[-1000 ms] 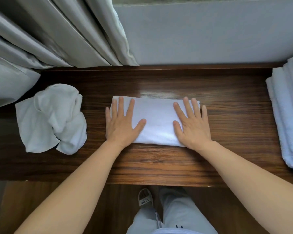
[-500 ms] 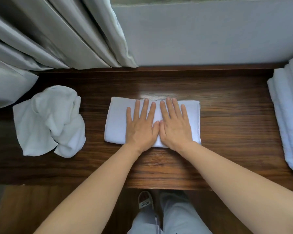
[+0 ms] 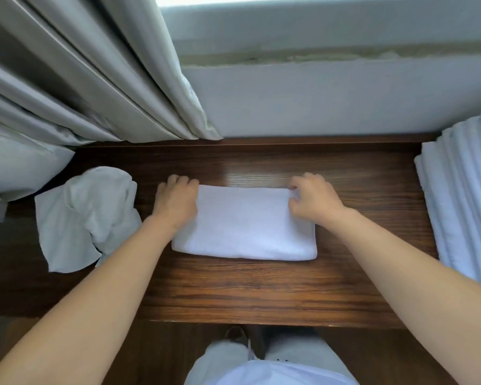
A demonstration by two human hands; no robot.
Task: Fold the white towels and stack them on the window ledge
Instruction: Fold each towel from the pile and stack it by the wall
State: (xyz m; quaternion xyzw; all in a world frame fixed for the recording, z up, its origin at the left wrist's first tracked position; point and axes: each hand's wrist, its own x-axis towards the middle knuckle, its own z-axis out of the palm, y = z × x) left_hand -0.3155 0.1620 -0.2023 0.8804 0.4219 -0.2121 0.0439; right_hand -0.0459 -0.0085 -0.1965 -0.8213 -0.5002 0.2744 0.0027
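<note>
A folded white towel [image 3: 245, 226] lies flat in the middle of the dark wooden ledge [image 3: 261, 290]. My left hand [image 3: 175, 200] grips its far left corner with curled fingers. My right hand [image 3: 313, 200] pinches its far right corner. A crumpled white towel [image 3: 86, 218] lies on the ledge to the left, apart from my hands. A stack of folded white towels [image 3: 464, 201] stands at the right edge of the view.
Grey curtains [image 3: 95, 79] hang down to the ledge at the back left. A pale wall [image 3: 331, 98] under the window closes off the back. Below the ledge's front edge I see my legs [image 3: 264, 362] and the wooden floor.
My hands left the towel's middle, where they pressed flat side by side, and moved out to its far corners, now curled on them. The view has tilted up a little.
</note>
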